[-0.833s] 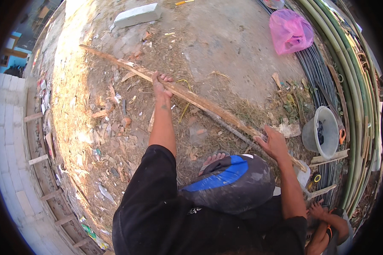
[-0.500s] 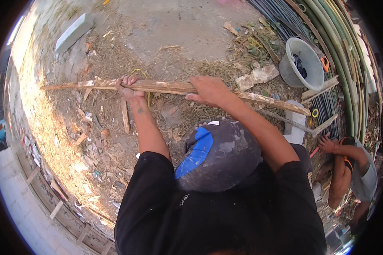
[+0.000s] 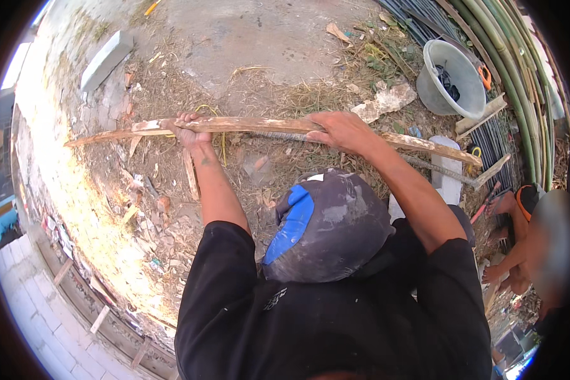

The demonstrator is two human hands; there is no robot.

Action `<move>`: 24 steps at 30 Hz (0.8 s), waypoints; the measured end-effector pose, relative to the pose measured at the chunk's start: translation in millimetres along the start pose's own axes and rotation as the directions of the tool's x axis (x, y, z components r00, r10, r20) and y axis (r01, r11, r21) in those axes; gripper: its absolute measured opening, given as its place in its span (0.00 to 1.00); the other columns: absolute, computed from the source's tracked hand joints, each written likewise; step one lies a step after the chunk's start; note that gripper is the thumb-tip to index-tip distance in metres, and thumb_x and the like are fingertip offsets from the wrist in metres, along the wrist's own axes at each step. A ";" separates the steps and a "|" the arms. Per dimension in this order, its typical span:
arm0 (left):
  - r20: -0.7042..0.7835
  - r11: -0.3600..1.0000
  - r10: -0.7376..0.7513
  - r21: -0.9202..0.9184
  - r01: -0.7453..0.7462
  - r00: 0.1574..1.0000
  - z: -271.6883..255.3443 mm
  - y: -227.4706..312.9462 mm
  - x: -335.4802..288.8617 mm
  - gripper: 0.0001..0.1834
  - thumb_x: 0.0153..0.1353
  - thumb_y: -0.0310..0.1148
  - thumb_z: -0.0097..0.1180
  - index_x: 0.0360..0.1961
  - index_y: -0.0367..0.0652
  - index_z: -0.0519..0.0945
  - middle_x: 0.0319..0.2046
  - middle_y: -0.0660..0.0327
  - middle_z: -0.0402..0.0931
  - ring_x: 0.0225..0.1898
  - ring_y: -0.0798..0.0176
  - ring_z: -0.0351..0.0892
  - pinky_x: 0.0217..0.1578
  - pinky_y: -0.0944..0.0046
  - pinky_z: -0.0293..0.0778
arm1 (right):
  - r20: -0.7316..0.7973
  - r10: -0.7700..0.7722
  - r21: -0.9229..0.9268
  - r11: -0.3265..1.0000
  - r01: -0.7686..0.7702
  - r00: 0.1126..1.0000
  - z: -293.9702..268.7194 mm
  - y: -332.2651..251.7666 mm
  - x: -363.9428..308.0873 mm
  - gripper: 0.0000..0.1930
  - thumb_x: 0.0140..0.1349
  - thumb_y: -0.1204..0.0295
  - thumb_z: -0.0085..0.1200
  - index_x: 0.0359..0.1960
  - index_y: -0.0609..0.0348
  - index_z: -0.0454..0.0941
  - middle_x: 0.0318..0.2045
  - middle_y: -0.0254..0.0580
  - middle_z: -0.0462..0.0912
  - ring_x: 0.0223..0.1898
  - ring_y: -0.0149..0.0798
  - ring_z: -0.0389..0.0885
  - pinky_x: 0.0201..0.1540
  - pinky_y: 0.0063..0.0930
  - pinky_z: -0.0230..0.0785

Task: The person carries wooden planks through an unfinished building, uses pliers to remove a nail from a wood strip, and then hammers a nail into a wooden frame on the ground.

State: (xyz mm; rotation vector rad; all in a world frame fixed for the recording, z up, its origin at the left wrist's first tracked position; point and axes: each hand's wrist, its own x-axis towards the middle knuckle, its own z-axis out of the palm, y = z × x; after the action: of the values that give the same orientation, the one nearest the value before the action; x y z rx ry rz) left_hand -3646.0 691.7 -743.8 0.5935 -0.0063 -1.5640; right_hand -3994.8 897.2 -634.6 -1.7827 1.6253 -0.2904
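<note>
A long, rough wooden batten [image 3: 259, 125] spans the view from left to right in front of me. My left hand [image 3: 194, 130] is closed around it left of its middle. My right hand [image 3: 343, 131] grips it farther right, with the thumb on the near side. Just beneath and beyond the right hand runs a grey ribbed rod [image 3: 424, 164], partly hidden by the batten. A yellow cord [image 3: 223, 151] lies on the ground by my left hand. My bent knee [image 3: 345, 228], in dark trousers with a blue patch, is between my arms.
At the right stand a grey bucket [image 3: 425, 85] with dark things inside, bamboo poles [image 3: 510, 76] and dark rods. A co-worker [image 3: 519, 247] crouches at the right edge. A pale block [image 3: 107, 60] lies far left; a block wall [image 3: 31, 304] runs lower left. Debris litters the ground.
My right hand and the batten's right end have shifted right, while the left hand stays closed on the wood. The co-worker's arms have moved lower.
</note>
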 end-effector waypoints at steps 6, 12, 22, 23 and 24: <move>-0.121 0.996 -0.014 -0.092 0.003 0.993 23.4 -4.1 -21.0 0.18 0.63 0.46 0.61 0.27 0.48 0.68 0.20 0.69 0.65 0.21 0.72 0.68 0.25 0.70 0.75 | 0.003 -0.029 -0.074 0.997 0.029 1.000 -6.5 -5.1 10.6 0.24 0.67 0.50 0.49 0.55 0.53 0.75 0.45 0.48 0.83 0.49 0.53 0.80 0.48 0.48 0.71; -0.141 0.998 0.029 0.067 -0.019 0.990 21.8 -5.7 -29.9 0.14 0.58 0.36 0.58 0.26 0.50 0.64 0.19 0.70 0.63 0.21 0.71 0.66 0.24 0.69 0.73 | 0.060 0.013 -0.085 0.996 -0.008 0.998 -11.7 -18.8 1.4 0.22 0.68 0.50 0.48 0.48 0.55 0.76 0.39 0.48 0.83 0.44 0.54 0.81 0.45 0.50 0.72; -0.272 0.979 0.105 0.196 -0.052 0.957 38.8 -56.0 -72.5 0.22 0.62 0.52 0.59 0.27 0.51 0.64 0.20 0.69 0.63 0.19 0.70 0.66 0.21 0.71 0.70 | -0.056 -0.009 -0.091 0.996 0.004 0.998 14.7 -37.9 5.4 0.24 0.65 0.48 0.50 0.42 0.61 0.74 0.34 0.53 0.83 0.40 0.57 0.83 0.42 0.50 0.73; -0.226 0.984 0.078 0.175 -0.038 0.971 38.2 -53.7 -74.8 0.23 0.62 0.53 0.60 0.27 0.51 0.64 0.20 0.69 0.63 0.19 0.70 0.66 0.21 0.71 0.71 | -0.040 -0.035 -0.096 0.995 0.031 0.999 12.5 -39.1 3.4 0.24 0.66 0.48 0.49 0.43 0.60 0.72 0.32 0.53 0.83 0.38 0.58 0.83 0.40 0.51 0.73; -0.225 0.993 0.054 0.112 -0.030 0.973 38.3 -52.8 -75.8 0.22 0.61 0.50 0.62 0.26 0.50 0.64 0.18 0.69 0.62 0.18 0.71 0.66 0.20 0.72 0.70 | -0.053 -0.035 -0.089 0.996 0.030 0.998 10.3 -40.2 1.5 0.24 0.66 0.48 0.49 0.43 0.60 0.72 0.32 0.53 0.83 0.38 0.58 0.83 0.40 0.51 0.73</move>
State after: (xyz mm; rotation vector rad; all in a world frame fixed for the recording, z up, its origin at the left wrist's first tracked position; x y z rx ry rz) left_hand -3711.9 754.3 -702.3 0.8504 0.0699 -1.4536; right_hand -3956.9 898.1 -617.7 -1.8843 1.6714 -0.2890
